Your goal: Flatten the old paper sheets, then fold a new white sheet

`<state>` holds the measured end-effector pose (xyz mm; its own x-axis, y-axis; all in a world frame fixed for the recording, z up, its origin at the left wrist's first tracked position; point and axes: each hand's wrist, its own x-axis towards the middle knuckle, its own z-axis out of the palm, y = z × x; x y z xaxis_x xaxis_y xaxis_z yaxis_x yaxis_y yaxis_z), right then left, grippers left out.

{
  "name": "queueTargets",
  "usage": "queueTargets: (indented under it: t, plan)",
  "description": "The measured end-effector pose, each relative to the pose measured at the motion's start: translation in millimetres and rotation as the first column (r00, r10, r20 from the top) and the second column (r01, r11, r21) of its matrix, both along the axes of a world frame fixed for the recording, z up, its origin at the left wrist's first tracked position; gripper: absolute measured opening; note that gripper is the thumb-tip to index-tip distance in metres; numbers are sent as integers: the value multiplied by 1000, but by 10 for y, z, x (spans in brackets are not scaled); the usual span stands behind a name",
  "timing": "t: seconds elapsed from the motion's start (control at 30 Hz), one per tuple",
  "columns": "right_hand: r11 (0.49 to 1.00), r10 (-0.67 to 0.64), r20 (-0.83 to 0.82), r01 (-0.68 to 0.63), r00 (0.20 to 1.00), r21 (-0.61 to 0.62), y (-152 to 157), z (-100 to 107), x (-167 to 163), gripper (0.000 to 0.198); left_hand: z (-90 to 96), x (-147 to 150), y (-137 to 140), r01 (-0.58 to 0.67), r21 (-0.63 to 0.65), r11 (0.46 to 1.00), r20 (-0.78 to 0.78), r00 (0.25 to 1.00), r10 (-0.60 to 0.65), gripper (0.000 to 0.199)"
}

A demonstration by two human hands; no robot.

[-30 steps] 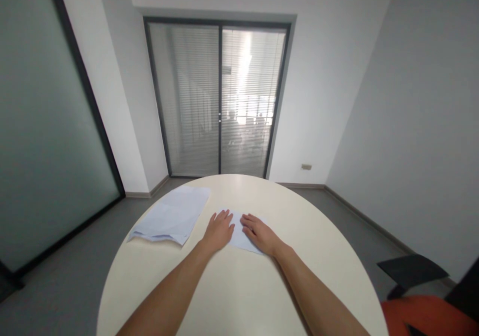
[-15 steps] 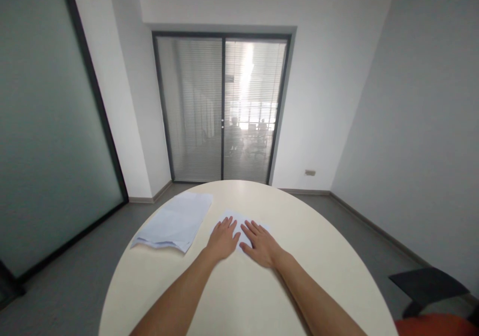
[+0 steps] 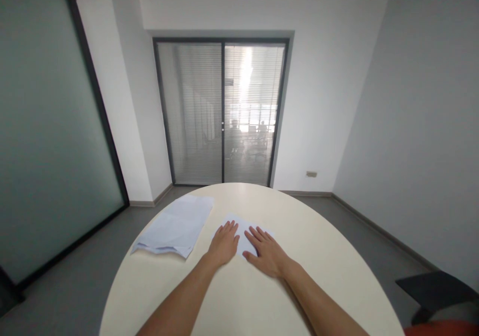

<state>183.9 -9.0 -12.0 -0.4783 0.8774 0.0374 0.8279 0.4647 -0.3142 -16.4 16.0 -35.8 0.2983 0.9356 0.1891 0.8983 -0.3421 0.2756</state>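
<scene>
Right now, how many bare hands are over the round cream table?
2. The bare left hand lies over the left part of the small white paper; the bare right hand lies over its right part.

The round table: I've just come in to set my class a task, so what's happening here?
A person's left hand and right hand rest palm down on a small white sheet, partly covering it, with neither gripping it. It lies on the round table. Left of it, larger white papers lie near the table's edge, untouched.
</scene>
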Motion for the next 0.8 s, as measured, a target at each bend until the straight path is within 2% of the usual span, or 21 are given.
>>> queueTargets:
  t: [0.13,0.2,0.27,0.33,0.43,0.53,0.7,0.8]
  plan:
    - [999,1,53,1,999,-50,11,29,1,83,18,-15,1,-50,15,999,15,999,50,52]
    - [998,-12,79,17,997,-60,8,37,0,85,56,-19,-20,-77,71,994,44,996,74,52]
    - [998,-31,95,36,995,-61,-1,42,0,86,94,-16,-49,-57,157,986,99,994,41,53]
    - [997,-46,101,51,994,-53,-16,50,0,86,115,-4,-77,14,189,982,129,991,-39,57]
    - [997,-55,106,60,993,-46,-41,74,-3,88,109,23,-106,112,64,992,73,991,-116,65]
    - [996,-55,118,62,992,-59,-62,101,-11,87,94,42,-110,112,-52,992,-2,994,-113,65]
    - [995,-70,120,78,990,-62,-79,101,-32,86,72,48,-89,12,-80,997,-45,999,-15,66]
    - [995,-74,113,80,991,-55,-73,88,-30,85,68,52,-81,-40,-15,999,-40,998,40,63]
